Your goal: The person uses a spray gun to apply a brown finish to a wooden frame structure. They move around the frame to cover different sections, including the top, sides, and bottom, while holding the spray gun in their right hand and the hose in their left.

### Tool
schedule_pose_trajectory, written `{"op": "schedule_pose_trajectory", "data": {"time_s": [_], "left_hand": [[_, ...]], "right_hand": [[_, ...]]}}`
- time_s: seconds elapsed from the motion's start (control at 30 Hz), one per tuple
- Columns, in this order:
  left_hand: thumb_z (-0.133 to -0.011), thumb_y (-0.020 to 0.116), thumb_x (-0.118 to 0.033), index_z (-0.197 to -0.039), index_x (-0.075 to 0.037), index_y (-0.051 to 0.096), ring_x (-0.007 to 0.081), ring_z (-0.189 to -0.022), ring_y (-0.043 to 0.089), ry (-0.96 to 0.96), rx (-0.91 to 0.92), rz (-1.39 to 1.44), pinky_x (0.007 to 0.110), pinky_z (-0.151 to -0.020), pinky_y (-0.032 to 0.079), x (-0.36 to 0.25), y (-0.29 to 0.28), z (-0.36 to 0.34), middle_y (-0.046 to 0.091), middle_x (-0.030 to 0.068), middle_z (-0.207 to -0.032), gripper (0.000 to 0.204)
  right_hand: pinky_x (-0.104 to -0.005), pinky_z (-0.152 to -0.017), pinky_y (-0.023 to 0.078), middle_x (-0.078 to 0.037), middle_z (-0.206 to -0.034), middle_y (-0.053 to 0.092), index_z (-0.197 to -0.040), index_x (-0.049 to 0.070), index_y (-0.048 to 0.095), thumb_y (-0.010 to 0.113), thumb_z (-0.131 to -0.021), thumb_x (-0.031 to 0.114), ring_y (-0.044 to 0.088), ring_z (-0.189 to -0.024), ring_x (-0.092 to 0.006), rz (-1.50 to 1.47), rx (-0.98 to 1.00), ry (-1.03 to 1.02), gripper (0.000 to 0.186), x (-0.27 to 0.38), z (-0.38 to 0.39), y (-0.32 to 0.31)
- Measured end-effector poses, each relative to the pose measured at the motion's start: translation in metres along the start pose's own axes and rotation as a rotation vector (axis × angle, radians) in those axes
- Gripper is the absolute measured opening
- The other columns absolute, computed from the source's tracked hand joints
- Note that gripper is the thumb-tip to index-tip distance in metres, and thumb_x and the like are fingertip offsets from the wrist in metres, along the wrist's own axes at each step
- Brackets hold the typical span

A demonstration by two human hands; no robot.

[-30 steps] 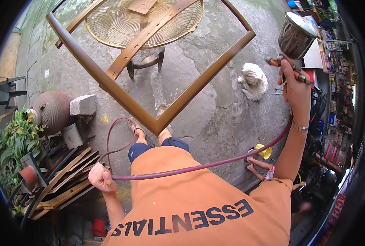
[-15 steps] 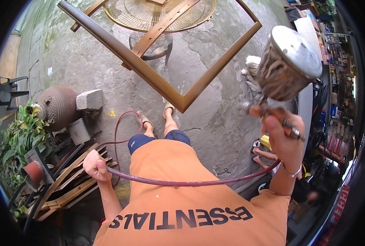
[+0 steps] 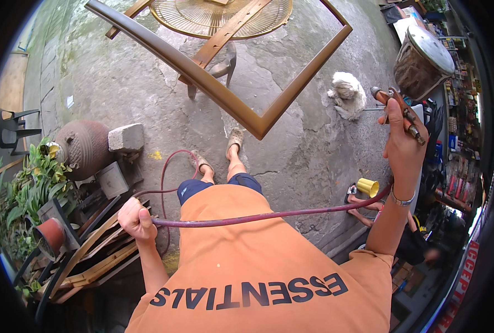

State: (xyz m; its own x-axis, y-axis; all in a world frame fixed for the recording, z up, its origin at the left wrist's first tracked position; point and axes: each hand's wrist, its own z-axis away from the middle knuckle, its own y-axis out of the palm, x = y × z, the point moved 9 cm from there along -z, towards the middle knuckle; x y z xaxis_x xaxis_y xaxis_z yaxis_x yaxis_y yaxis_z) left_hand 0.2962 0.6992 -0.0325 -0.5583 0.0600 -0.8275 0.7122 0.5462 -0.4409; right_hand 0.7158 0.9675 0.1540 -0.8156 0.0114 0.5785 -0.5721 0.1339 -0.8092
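Observation:
My right hand [image 3: 406, 141] grips a spray gun [image 3: 412, 116] at the right, clear of everything else. A paint-streaked metal cup [image 3: 423, 69] with a pale lid sits on top of the gun. From near my right wrist a dark red air hose [image 3: 269, 217] runs across my orange shirt. Closed in a fist, my left hand [image 3: 136, 220] holds the hose at the left. Ahead of me stands a brown, glossy frame [image 3: 308, 77], one corner pointing my way. The gun is well to the right of that corner.
Behind the frame are a round fan grille [image 3: 202, 22] and a wooden strip [image 3: 230, 34]. A white shaggy dog [image 3: 346, 95] is on the concrete floor. At left stand a clay jar [image 3: 86, 147], a concrete block [image 3: 126, 137] and stacked boards [image 3: 100, 261]. Another person's leg [image 3: 363, 201] shows near a yellow cup [image 3: 368, 187].
My right hand has carried the spray gun farther right and away from the frame. The hose now hangs straighter and higher across my shirt. My left hand keeps its hold.

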Motion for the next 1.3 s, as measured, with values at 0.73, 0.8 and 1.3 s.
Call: {"op": "schedule_pose_trajectory", "data": {"time_s": [0.73,0.8,1.3], "left_hand": [[-0.097,0.054,-0.034,-0.056,-0.003,0.029,0.0219,-0.048,0.025,-0.009,-0.035,-0.017,0.036,-0.050,0.018,0.008,-0.004,-0.011,0.023,0.0068,-0.054,0.057],[-0.097,0.053,-0.034,-0.056,-0.003,0.029,0.0216,-0.048,0.025,-0.022,-0.050,-0.005,0.036,-0.050,0.017,0.013,-0.006,-0.012,0.022,0.0066,-0.055,0.057],[-0.097,0.053,-0.038,-0.055,-0.004,0.031,0.0210,-0.048,0.027,-0.014,-0.019,-0.042,0.036,-0.050,0.018,-0.003,0.015,-0.032,0.023,0.0071,-0.055,0.058]], "right_hand": [[-0.0211,-0.039,0.029,-0.001,-0.073,0.066,-0.116,0.004,0.072,0.063,-0.099,0.027,0.041,-0.044,-0.0005,0.022,0.050,-0.009,0.030,0.007,-0.002,0.021],[-0.0204,-0.048,0.033,0.000,-0.069,0.063,-0.111,0.001,0.073,0.065,-0.097,0.023,0.047,-0.055,-0.0018,-0.048,0.181,-0.051,0.027,0.012,0.009,0.033],[-0.0251,-0.053,0.043,-0.005,-0.063,0.062,-0.103,-0.002,0.074,0.069,-0.093,0.021,0.052,-0.058,-0.0061,-0.123,0.404,-0.083,0.026,0.015,-0.007,0.070]]}}
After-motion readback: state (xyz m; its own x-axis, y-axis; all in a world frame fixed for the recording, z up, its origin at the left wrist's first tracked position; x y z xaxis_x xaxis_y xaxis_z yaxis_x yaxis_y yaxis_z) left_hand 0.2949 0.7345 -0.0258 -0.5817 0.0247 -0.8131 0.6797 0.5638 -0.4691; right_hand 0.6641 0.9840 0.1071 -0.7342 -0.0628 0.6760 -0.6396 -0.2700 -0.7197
